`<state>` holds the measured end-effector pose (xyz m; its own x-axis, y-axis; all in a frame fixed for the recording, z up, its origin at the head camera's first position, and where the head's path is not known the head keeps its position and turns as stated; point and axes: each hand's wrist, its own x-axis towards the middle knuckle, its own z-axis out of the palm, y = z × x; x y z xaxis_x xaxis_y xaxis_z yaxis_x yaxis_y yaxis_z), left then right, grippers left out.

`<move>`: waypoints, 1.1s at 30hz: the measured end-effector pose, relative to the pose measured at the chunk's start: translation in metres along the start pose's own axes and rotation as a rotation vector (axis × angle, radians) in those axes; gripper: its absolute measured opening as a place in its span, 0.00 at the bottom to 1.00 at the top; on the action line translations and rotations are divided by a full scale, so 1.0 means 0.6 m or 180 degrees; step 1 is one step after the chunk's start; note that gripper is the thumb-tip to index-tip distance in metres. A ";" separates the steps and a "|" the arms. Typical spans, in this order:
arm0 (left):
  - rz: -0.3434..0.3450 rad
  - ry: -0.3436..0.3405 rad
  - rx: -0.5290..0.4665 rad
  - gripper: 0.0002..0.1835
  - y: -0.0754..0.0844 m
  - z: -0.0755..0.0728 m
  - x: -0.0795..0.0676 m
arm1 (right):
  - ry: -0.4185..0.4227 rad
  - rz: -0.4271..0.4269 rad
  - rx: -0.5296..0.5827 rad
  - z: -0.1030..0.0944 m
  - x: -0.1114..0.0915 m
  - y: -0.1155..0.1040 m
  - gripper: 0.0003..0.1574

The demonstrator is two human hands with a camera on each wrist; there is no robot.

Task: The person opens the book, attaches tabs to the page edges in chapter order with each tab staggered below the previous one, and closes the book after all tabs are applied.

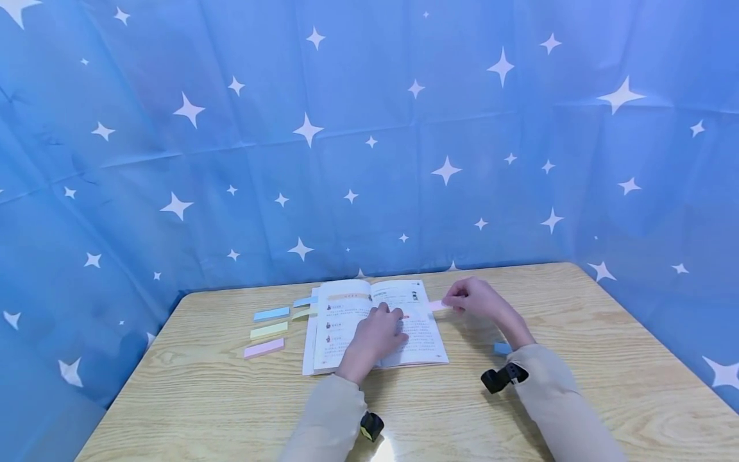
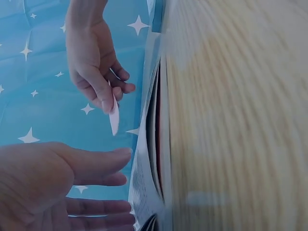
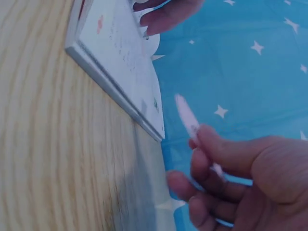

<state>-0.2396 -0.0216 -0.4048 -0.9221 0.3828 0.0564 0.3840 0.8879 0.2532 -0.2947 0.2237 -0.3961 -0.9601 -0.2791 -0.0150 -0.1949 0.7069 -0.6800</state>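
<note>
An open book (image 1: 417,337) with printed pages lies on the wooden table. My left hand (image 1: 374,337) rests on it near the middle fold, its fingers extended over the right-hand page. Beyond the right edge, my right hand (image 1: 478,299) pinches a pink sticky tab (image 1: 438,306) between thumb and fingers. In the right wrist view this tab (image 3: 186,116) sticks out past the thumb, held above the table and apart from the page. Two sticky tabs, one blue (image 1: 305,301) and one yellow-green (image 1: 304,314), jut from the book's left side.
Left of the book lie a blue strip (image 1: 271,314), a yellow strip (image 1: 269,330) and a pink strip (image 1: 264,348) in a column. A small blue piece (image 1: 502,348) lies beside the right sleeve. Behind the table (image 1: 190,385) hangs a blue star-patterned cloth (image 1: 369,167).
</note>
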 end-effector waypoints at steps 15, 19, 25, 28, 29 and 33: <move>0.0119 -0.0131 0.0331 0.17 0.032 0.023 0.022 | -0.0189 0.0298 0.0247 0.022 0.012 0.015 0.09; 0.0135 -0.0193 0.0459 0.20 0.040 0.026 0.023 | -0.0194 0.0293 0.0236 0.026 0.015 0.018 0.09; 0.0140 -0.0253 0.0606 0.20 0.045 0.030 0.022 | -0.0218 0.0217 0.0192 0.026 0.017 0.021 0.10; 0.0127 -0.0271 0.0621 0.21 0.047 0.031 0.021 | -0.0211 0.0188 0.0160 0.026 0.018 0.022 0.09; 0.0119 -0.0283 0.0622 0.21 0.048 0.030 0.021 | -0.0211 0.0181 0.0151 0.026 0.018 0.023 0.09; 0.0082 -0.0325 0.0649 0.22 0.050 0.031 0.021 | -0.0213 0.0160 0.0126 0.026 0.018 0.025 0.09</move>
<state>-0.2387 0.0146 -0.4146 -0.9063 0.4207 -0.0404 0.4185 0.9067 0.0519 -0.3050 0.2207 -0.4179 -0.9527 -0.2876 -0.0978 -0.1374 0.6951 -0.7057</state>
